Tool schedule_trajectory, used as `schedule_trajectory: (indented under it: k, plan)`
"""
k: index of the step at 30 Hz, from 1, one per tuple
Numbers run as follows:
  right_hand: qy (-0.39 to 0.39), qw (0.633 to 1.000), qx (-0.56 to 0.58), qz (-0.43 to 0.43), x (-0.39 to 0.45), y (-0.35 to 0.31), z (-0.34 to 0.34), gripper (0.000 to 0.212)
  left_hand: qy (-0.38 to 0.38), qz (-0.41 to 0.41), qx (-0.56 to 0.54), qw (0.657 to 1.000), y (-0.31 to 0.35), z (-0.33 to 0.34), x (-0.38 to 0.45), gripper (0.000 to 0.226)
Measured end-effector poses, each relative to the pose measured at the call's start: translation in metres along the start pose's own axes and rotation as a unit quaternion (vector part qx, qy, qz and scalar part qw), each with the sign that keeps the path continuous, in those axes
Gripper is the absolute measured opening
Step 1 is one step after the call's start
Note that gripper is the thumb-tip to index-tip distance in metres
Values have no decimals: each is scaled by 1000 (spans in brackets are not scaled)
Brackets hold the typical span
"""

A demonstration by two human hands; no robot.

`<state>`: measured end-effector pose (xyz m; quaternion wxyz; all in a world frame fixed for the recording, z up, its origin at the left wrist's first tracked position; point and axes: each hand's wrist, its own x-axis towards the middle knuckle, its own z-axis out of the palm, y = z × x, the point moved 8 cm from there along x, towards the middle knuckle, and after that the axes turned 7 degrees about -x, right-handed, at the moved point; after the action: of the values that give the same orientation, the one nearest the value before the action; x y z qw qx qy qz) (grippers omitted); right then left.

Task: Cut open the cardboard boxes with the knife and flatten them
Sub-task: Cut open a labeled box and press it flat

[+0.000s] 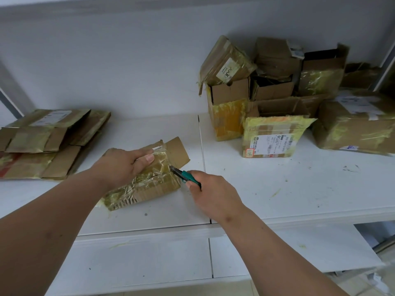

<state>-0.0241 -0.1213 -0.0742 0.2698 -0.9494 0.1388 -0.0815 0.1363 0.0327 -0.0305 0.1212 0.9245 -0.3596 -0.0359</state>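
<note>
A small taped cardboard box point(149, 184) lies on the white shelf point(256, 189) in the middle. My left hand point(121, 165) grips its top from the left, thumb laid across the yellowish tape. My right hand point(209, 193) grips a green-handled utility knife point(186, 175). The knife's dark tip touches the box's right edge, below an open brown flap point(177, 152). A stack of flattened boxes point(47, 142) lies at the left of the shelf.
Several unflattened boxes point(277, 82) are piled at the back right against the white wall. A box with a shipping label point(271, 137) stands in front of the pile. A lower white shelf point(149, 263) runs beneath. Tape scraps dot the shelf surface.
</note>
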Motion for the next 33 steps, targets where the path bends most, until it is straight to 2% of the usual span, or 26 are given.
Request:
schedule_trajectory:
  k: [4,7,19,22,26,29,33]
  plan:
    - [-5,1000,-23,5,-9,5,4,20,3,18,-3,1000,0,2,2,88]
    - [-9,999,-40,9,-14,7,3,21,3,24,-7,1000,-5,5,4,101]
    - [-80,985,-143,47,-31,21,3,21,-11,-26,-37,999,-5,2,-2,101]
    - [-66,986,-143,62,-33,25,-1,22,-11,-46,-40,998,-7,0,-1,100]
    - [-12,992,-17,125,-31,32,-6,21,-24,-72,-6,997,10,1,0,96]
    - [-36,982,110,152,-24,30,5,20,-8,-110,42,993,37,0,6,71]
    - [-84,924,297,225,-22,32,15,20,11,-122,9,992,54,3,17,65]
